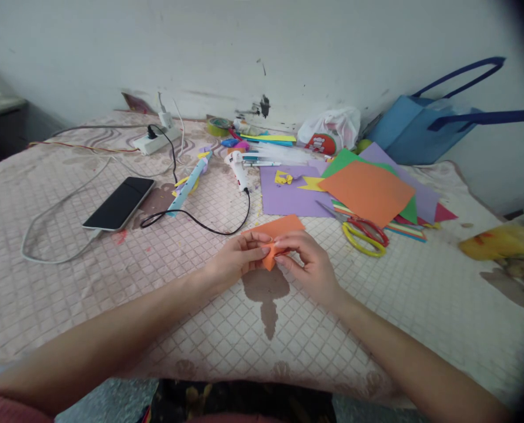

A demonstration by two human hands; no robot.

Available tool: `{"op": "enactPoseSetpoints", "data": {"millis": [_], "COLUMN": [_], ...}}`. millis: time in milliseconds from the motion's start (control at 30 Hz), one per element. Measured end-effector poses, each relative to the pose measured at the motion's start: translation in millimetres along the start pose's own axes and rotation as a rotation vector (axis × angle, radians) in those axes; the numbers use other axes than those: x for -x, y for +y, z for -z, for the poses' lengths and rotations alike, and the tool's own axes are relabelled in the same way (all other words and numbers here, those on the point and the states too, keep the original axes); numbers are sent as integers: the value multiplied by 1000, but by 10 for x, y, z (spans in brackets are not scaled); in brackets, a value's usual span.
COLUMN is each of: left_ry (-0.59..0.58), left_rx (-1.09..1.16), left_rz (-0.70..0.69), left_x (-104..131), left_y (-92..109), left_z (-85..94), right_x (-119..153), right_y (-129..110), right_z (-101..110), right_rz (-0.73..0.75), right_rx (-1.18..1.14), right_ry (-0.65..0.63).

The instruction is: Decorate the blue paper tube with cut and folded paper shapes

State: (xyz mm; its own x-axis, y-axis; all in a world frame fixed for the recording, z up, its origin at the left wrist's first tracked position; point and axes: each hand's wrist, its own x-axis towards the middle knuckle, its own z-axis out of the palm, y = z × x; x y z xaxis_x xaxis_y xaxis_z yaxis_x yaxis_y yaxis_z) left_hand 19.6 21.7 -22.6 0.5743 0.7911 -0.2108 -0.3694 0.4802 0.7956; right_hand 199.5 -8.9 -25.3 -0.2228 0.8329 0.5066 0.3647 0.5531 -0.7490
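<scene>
Left hand [247, 254] and right hand [308, 258] both nearly closed, thumbs and fingers pinching a small folded piece of orange paper [269, 262]. Position: nearer the wearer than the white plastic glue gun [239, 170], slightly right of it. An orange paper sheet [287, 223] shows between piece and gun; cannot tell whether joined. Progress, judged: folding partly done, pointed lower end formed; remaining folds not determinable. Left of gun: light-blue strip with yellow and purple bits [189, 185], apparently already assembled.
</scene>
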Motion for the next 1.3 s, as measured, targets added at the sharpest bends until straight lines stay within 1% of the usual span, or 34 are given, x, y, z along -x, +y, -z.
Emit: {"op": "enactPoseSetpoints", "data": {"millis": [67, 133, 400, 500, 667, 733, 1000, 1300], "left_ry": [-10, -15, -2, -8, -96, -109, -103, -59], "left_rx": [11, 26, 35, 47, 49, 50, 39, -18], "left_rz": [14, 23, 29, 37, 82, 81, 96, 94], "left_x": [-5, -9, -11, -2, 11, 11, 1, 17], "left_y": [-7, -13, -23, 14, 74, 79, 74, 72], "left_z": [10, 17, 14, 5, 22, 33, 48, 36], "right_x": [-2, -4, -10, -14, -7, -3, -9, -6], "right_y": [1, 0, -15, -21, -10, -3, 3, 1], "right_z": [8, 14, 8, 17, 50, 59, 54, 42], "right_rz": [66, 101, 149, 144, 115, 121, 122, 95], "right_rx": [76, 115, 163, 153, 99, 88, 49, 40], "right_ry": [1, -1, 8, 30, 72, 85, 108, 108]}}
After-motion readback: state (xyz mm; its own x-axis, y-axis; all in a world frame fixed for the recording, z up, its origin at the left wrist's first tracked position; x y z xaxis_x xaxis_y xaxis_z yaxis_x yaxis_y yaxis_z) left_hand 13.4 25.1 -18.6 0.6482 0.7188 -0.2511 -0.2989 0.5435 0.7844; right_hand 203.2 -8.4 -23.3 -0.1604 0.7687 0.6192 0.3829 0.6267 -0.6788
